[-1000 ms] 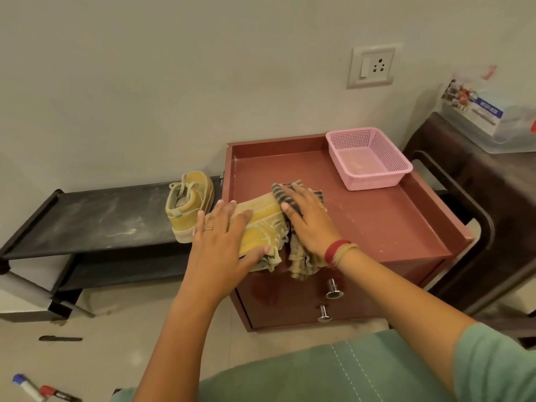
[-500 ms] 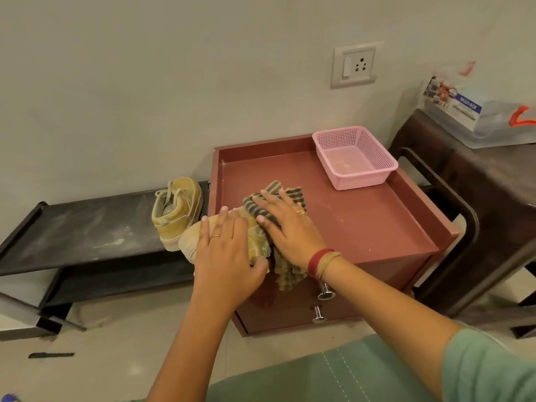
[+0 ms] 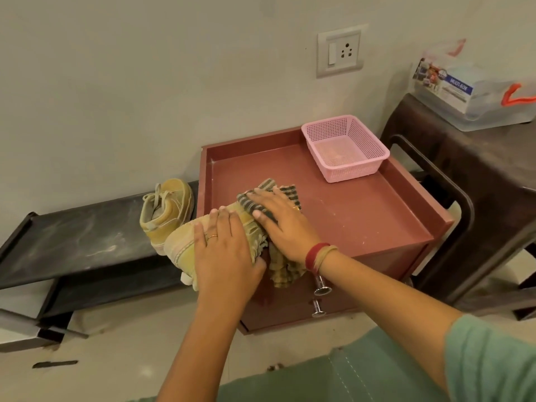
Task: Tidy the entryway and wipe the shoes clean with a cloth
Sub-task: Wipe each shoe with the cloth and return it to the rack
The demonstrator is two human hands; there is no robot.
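Two yellow shoes appear, one per surface. At far left, a dark low shelf [image 3: 72,242] carries the first shoe [image 3: 166,211], upright against the side of the red cabinet [image 3: 362,216]. The second shoe [image 3: 185,249] lies tilted over the cabinet's front left corner, its toe overhanging the edge. The left hand [image 3: 224,253] is pressed flat on this shoe, fingers together and curled over its upper, steadying it. The right hand [image 3: 285,223] lies spread on a striped cloth [image 3: 282,265], pinning it against the shoe's side; the cloth's loose end hangs over the cabinet front. The shoe looks light, with a soft upper and stiff sole, best gripped around the heel or sole. At right stands an empty pink basket [image 3: 345,147].
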